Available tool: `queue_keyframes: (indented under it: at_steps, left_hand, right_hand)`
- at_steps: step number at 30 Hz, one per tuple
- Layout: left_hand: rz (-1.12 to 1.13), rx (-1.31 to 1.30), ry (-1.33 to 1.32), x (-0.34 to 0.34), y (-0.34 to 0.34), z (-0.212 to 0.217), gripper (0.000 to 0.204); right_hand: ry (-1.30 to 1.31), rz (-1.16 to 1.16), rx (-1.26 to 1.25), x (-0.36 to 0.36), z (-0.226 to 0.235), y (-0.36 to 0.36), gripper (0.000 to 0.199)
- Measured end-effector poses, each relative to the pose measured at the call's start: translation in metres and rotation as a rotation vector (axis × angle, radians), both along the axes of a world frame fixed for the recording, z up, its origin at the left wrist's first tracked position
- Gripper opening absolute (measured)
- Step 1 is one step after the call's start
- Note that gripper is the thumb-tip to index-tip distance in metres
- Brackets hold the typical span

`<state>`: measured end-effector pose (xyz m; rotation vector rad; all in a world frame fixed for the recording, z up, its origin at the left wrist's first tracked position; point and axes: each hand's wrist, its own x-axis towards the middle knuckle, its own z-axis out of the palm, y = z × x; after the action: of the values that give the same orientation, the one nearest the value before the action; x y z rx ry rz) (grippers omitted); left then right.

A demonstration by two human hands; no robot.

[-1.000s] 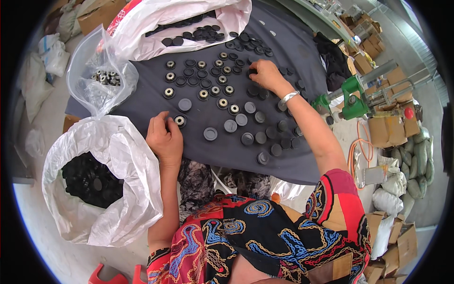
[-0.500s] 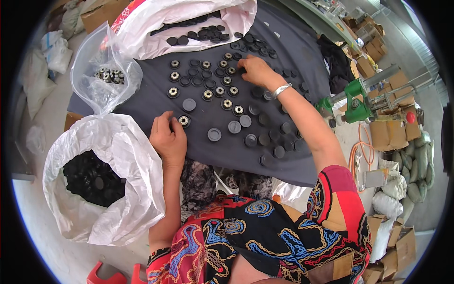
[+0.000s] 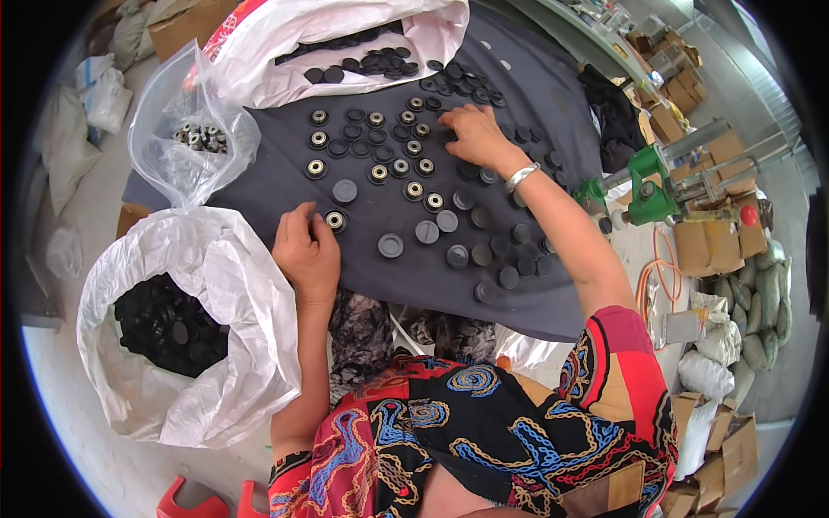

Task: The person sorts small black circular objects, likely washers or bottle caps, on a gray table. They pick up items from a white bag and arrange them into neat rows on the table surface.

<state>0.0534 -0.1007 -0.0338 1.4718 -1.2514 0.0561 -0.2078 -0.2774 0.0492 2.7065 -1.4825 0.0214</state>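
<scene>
Small round black caps (image 3: 390,245) lie spread over a dark grey cloth (image 3: 553,95) on the work surface; some show a metal ring in the centre, like the ringed cap (image 3: 335,221) at the near left edge of the spread, others are plain dark discs.

Left hand (image 3: 304,250) rests on the cloth near its front edge, fingers curled, fingertips touching or just beside that ringed cap. Cannot tell if it pinches anything.

Right hand (image 3: 473,136) reaches further out, palm down on the caps at the far middle of the cloth, fingers bent over a cluster there; whether it holds a piece is hidden. Silver bracelet (image 3: 521,176) on that wrist.

Left of the cloth: white woven sack (image 3: 216,285), open, full of black parts, just beside the left forearm. Behind it a clear plastic bag (image 3: 186,142) with ringed pieces inside. At the far end a white bag (image 3: 345,26) lies open with more black discs spilling onto the cloth.

Right of the cloth: green clamp-like tool (image 3: 648,186) with a metal bar, cardboard boxes (image 3: 712,246) beyond it. Patterned red and black garment fills the lower frame.
</scene>
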Motion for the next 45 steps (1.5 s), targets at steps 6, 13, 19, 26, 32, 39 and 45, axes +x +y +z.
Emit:
queue_keyframes:
  at_steps: [6, 13, 19, 26, 32, 39, 45]
  left_hand:
    - [0.003, 0.037, -0.006, 0.001, 0.0, -0.002, 0.015]
    - [-0.001, 0.033, -0.005, 0.001, 0.001, -0.001, 0.015]
    - [-0.003, 0.048, -0.005, 0.002, 0.003, 0.0, 0.015]
    - [-0.004, -0.027, -0.005, 0.001, 0.0, 0.002, 0.016]
    - [-0.011, 0.047, 0.017, 0.001, 0.0, 0.0, 0.015]
    - [-0.007, 0.023, 0.004, 0.003, 0.001, -0.002, 0.015]
    - [-0.011, 0.001, 0.023, -0.001, 0.0, 0.004, 0.016]
  right_hand:
    - [-0.159, -0.136, 0.11, 0.017, 0.006, -0.002, 0.039]
    - [-0.164, -0.112, 0.117, 0.033, -0.004, -0.013, 0.041]
    - [-0.107, -0.17, 0.091, 0.027, 0.006, -0.014, 0.043]
    - [-0.062, -0.184, 0.065, -0.006, 0.009, -0.043, 0.04]
    - [0.135, -0.171, -0.025, 0.007, -0.008, -0.048, 0.034]
    - [-0.164, -0.14, -0.025, -0.001, -0.009, -0.048, 0.034]
    - [-0.45, -0.231, 0.075, -0.006, -0.013, -0.038, 0.032]
